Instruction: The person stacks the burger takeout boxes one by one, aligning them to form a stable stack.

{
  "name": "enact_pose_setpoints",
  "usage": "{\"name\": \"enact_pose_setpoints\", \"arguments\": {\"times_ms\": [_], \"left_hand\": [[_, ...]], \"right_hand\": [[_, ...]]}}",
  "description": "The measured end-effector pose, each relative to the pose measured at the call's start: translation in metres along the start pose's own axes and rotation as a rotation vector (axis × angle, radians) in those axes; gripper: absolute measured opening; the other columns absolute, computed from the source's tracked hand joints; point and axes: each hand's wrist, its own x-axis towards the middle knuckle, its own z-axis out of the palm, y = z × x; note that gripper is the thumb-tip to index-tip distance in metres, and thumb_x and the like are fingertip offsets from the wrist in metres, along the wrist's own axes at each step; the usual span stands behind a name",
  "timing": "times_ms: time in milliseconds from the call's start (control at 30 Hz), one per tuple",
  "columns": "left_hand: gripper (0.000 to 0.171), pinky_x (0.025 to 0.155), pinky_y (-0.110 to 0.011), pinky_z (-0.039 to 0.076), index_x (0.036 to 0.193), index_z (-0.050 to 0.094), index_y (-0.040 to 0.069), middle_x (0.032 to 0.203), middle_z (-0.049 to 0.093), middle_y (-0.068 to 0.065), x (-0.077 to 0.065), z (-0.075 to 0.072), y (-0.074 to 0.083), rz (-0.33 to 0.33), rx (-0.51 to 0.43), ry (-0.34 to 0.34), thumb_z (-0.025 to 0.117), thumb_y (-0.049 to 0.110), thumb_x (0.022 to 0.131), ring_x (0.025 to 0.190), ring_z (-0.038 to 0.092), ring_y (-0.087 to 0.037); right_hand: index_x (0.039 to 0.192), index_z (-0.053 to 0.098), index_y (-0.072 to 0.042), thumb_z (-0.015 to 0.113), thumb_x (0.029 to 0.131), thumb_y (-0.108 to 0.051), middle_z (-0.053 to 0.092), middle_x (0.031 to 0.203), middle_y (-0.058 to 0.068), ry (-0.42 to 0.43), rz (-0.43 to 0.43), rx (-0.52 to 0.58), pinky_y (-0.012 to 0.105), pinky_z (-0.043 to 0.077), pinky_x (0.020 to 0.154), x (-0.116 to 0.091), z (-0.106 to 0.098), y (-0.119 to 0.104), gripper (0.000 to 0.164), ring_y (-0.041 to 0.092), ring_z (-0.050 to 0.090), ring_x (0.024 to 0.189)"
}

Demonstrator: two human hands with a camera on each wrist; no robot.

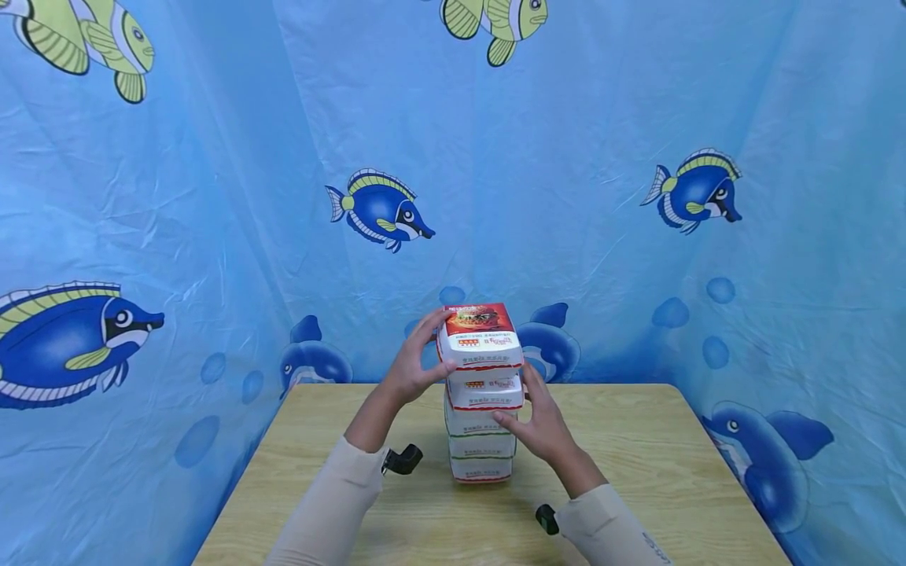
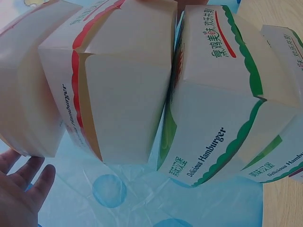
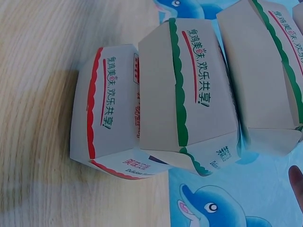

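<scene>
Several white paper hamburger boxes stand in one upright column in the head view. The top hamburger box (image 1: 480, 338) has a red lid with a burger picture. My left hand (image 1: 416, 365) holds it at the left, thumb on the front face and fingers on the far left side. At the second hamburger box (image 1: 488, 393), red-edged, my right hand (image 1: 541, 420) grips the right side, its thumb near the lower front edge. Lower down are green-edged boxes (image 2: 213, 118) and a red-edged bottom box (image 3: 111, 109) on the table. The far sides of the column are hidden.
The light wood table (image 1: 340, 503) carries the column near its middle. A blue curtain (image 1: 531, 141) printed with fish and dolphins hangs behind and at both sides. Small black cameras (image 1: 403, 459) sit at the wrists.
</scene>
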Motion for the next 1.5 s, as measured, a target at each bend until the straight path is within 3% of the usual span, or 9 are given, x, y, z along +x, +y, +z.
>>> {"name": "enact_pose_setpoints", "arguments": {"times_ms": [100, 200, 367, 467, 667, 767, 933, 1233, 1500], "left_hand": [[0.082, 0.099, -0.06, 0.038, 0.152, 0.034, 0.022, 0.157, 0.025, -0.002, 0.0, 0.0, -0.001, 0.002, 0.013, -0.006, 0.062, 0.059, 0.084, 0.135, 0.031, -0.029], [0.078, 0.099, -0.061, 0.037, 0.152, 0.033, 0.016, 0.157, 0.024, -0.008, -0.001, 0.0, 0.001, 0.006, 0.018, -0.013, 0.064, 0.045, 0.087, 0.135, 0.031, -0.033], [0.074, 0.099, -0.062, 0.037, 0.15, 0.033, 0.003, 0.155, 0.024, -0.019, -0.003, -0.003, 0.026, 0.003, 0.007, -0.026, 0.063, 0.022, 0.086, 0.134, 0.031, -0.039], [0.073, 0.1, -0.061, 0.037, 0.149, 0.033, -0.001, 0.153, 0.025, -0.022, -0.004, -0.005, 0.038, 0.003, -0.002, -0.032, 0.063, 0.025, 0.087, 0.134, 0.032, -0.039], [0.077, 0.1, -0.063, 0.035, 0.152, 0.031, 0.006, 0.156, 0.022, -0.016, -0.002, 0.0, 0.008, 0.02, -0.001, -0.02, 0.064, 0.032, 0.088, 0.137, 0.029, -0.038], [0.08, 0.1, -0.063, 0.035, 0.153, 0.03, 0.013, 0.158, 0.021, -0.011, -0.003, 0.001, -0.002, 0.013, 0.02, -0.008, 0.062, 0.048, 0.088, 0.137, 0.029, -0.035], [0.083, 0.1, -0.062, 0.035, 0.154, 0.029, 0.026, 0.16, 0.018, -0.003, -0.003, 0.003, -0.006, -0.003, 0.037, -0.012, 0.055, 0.066, 0.086, 0.137, 0.031, -0.032], [0.081, 0.104, -0.059, 0.033, 0.155, 0.028, 0.025, 0.16, 0.018, -0.004, -0.003, 0.004, -0.007, -0.01, 0.05, -0.01, 0.051, 0.065, 0.088, 0.142, 0.021, -0.029], [0.079, 0.106, -0.056, 0.033, 0.155, 0.027, 0.025, 0.161, 0.016, -0.006, -0.005, 0.004, -0.007, -0.024, 0.061, -0.014, 0.052, 0.061, 0.089, 0.143, 0.019, -0.027]], "right_hand": [[0.155, 0.01, -0.04, 0.074, 0.081, -0.052, 0.024, 0.156, 0.001, -0.002, -0.005, 0.003, 0.057, 0.043, 0.097, 0.0, 0.0, 0.0, 0.099, 0.03, 0.039, 0.13], [0.155, 0.01, -0.04, 0.074, 0.081, -0.052, 0.023, 0.157, 0.001, 0.0, -0.007, 0.0, 0.057, 0.044, 0.096, 0.0, 0.001, 0.001, 0.099, 0.03, 0.039, 0.131], [0.155, 0.01, -0.041, 0.075, 0.08, -0.053, 0.023, 0.157, 0.001, 0.01, -0.004, 0.0, 0.057, 0.043, 0.096, -0.001, 0.003, 0.002, 0.1, 0.031, 0.038, 0.133], [0.155, 0.009, -0.042, 0.074, 0.08, -0.053, 0.023, 0.157, -0.002, 0.003, 0.007, 0.007, 0.058, 0.043, 0.097, -0.002, 0.004, 0.002, 0.1, 0.03, 0.038, 0.132], [0.155, 0.01, -0.041, 0.076, 0.081, -0.049, 0.024, 0.157, -0.002, 0.009, -0.001, 0.014, 0.056, 0.044, 0.097, -0.003, 0.004, 0.004, 0.1, 0.027, 0.038, 0.131], [0.156, 0.01, -0.038, 0.077, 0.081, -0.045, 0.027, 0.155, 0.002, 0.033, -0.027, 0.011, 0.055, 0.044, 0.097, -0.002, 0.003, 0.003, 0.101, 0.027, 0.04, 0.13], [0.155, 0.009, -0.039, 0.078, 0.08, -0.046, 0.034, 0.149, 0.007, 0.063, -0.01, 0.016, 0.057, 0.044, 0.095, -0.002, 0.002, -0.001, 0.103, 0.033, 0.045, 0.127], [0.156, 0.007, -0.041, 0.077, 0.08, -0.048, 0.016, 0.16, 0.001, 0.057, -0.029, -0.027, 0.065, 0.039, 0.095, -0.002, 0.003, -0.003, 0.103, 0.036, 0.035, 0.135], [0.157, 0.007, -0.035, 0.079, 0.08, -0.04, 0.018, 0.159, 0.008, 0.071, -0.056, -0.029, 0.061, 0.043, 0.095, -0.002, 0.0, -0.004, 0.105, 0.038, 0.042, 0.129]]}}
